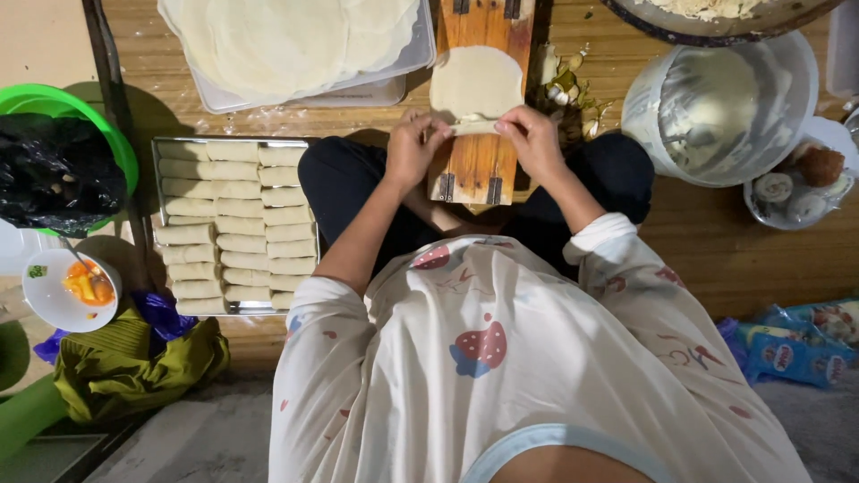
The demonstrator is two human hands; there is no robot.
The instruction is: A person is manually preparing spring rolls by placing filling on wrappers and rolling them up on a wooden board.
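A round pale wrapper (475,80) lies on a wooden board (474,165) in front of me. Its near edge is folded over into a roll. My left hand (413,148) pinches the left end of that fold, and my right hand (534,141) pinches the right end. Both hands rest on the board above my crossed legs in dark trousers.
A metal tray (163,143) at my left holds several rows of finished rolls. A white tray of stacked wrappers (295,40) lies beyond it. A large white bucket (720,107), a bowl of small items (792,192), a green basin (54,98) with a black bag, and a white bowl (67,291) surround me.
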